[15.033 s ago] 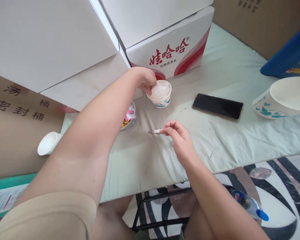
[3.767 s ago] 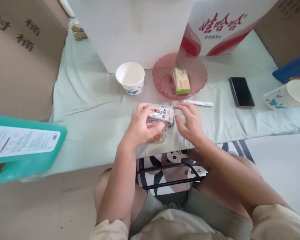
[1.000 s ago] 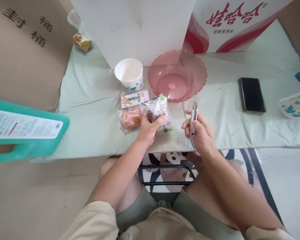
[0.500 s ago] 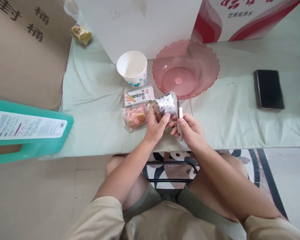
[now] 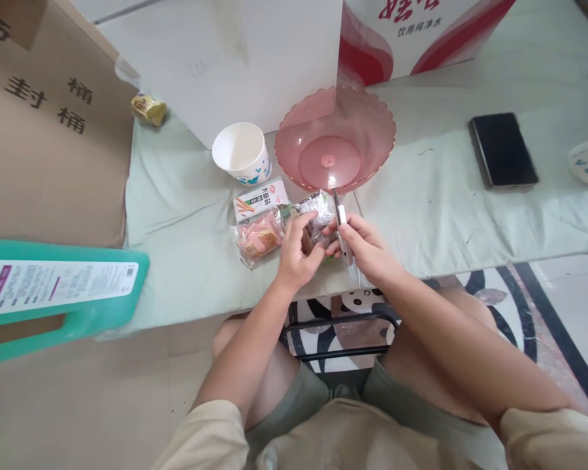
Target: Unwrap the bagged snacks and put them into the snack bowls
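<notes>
Just below the middle of the frame, the left hand closes around a clear crinkly snack packet and holds it at the near edge of the table. The right hand is curled around a small utility knife, its blade end pointing up-frame along the packet's right side. To my eye the cut goes best if the left fingers stay back from the blade's line, the film is pulled taut, and only the seal edge is nicked so the food inside is spared.

The packet is thin, shiny plastic, wrinkled and catching light, with something dark inside. Just left of it lies a second clear wrapper showing pinkish-orange contents, and above that a flat white carton printed with biscuit sticks. Upper middle sits a pink translucent bowl, ribbed and scalloped at the rim, with a white paper cup beside it on its left. A black phone lies flat at the right. The table wears a pale green cloth, soft and creased.
</notes>
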`<state>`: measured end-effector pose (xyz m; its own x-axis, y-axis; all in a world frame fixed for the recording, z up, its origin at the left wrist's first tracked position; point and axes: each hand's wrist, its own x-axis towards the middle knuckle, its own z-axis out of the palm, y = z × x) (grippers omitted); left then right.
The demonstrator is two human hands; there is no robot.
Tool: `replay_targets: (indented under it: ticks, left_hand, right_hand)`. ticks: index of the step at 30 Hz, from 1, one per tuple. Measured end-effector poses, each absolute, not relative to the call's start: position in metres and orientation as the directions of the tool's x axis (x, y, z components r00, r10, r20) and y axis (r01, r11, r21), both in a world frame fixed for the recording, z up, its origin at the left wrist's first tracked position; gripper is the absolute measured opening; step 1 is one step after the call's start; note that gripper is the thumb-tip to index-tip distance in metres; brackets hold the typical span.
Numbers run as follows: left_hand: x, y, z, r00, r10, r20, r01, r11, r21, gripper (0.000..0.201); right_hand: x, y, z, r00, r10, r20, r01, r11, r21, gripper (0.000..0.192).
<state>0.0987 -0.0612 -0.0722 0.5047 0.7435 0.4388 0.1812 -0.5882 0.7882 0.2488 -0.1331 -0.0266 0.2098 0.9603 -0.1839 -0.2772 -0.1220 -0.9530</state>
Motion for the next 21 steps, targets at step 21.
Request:
replay_targets:
  ticks: [21]
  left_hand:
    - [0.103,-0.064,-0.072,0.491,0.740,0.460,0.140,-0.588,0.797,0.024]
  right_hand:
    - [0.247,-0.163,-0.023,0.273,0.942,-0.194,-0.321,-0.101,-0.942,0.053]
